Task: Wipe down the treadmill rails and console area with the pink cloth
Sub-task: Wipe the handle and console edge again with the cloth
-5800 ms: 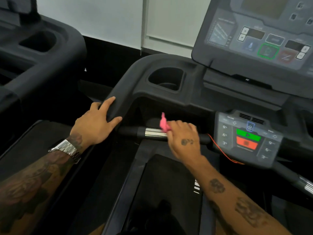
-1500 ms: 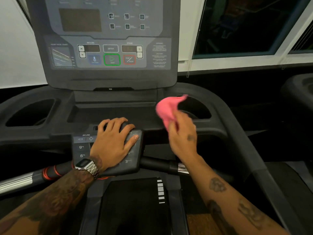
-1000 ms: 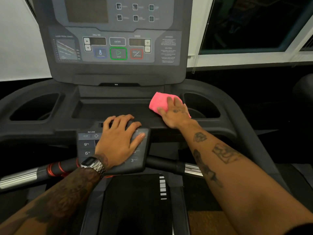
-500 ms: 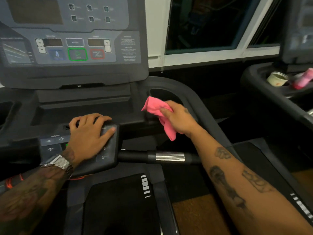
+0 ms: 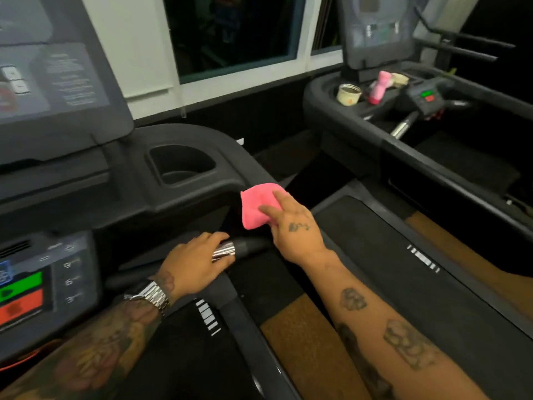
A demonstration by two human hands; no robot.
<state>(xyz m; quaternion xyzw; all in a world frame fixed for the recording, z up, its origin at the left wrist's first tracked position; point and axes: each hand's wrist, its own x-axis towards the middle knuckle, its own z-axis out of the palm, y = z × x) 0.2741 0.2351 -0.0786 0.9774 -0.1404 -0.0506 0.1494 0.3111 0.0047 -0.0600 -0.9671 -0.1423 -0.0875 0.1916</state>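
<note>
Right hand [image 5: 297, 229]: fingers straight and spread, pressing the pink cloth [image 5: 255, 206] flat onto the right rail [image 5: 253, 171] where it leaves the console surround, at 4 o'clock from the cup holder [image 5: 181, 166]. Half a second ago the cloth was held bunched and partly hanging from this hand; it is now spread under the fingertips. Whether the thumb is tucked under it cannot be told.

Left hand [image 5: 196, 264]: lifted off the small control pad [image 5: 43, 284], where it had lain flat, and now laid on the front handlebar [image 5: 251, 243] over the silver sensor [image 5: 223, 251], at 7 o'clock from the cloth. Fingers nearly straight, draped over the bar, not wrapped round it. A metal watch [image 5: 148, 295] is worn at the wrist.

View swung to the right since then: the main console [image 5: 57, 82] is cut off at 10 o'clock, and the neighbouring treadmill [image 5: 375, 131] is seen more fully at 2 o'clock, with a cup [image 5: 349, 93] and a pink bottle [image 5: 379, 88] in its tray.
</note>
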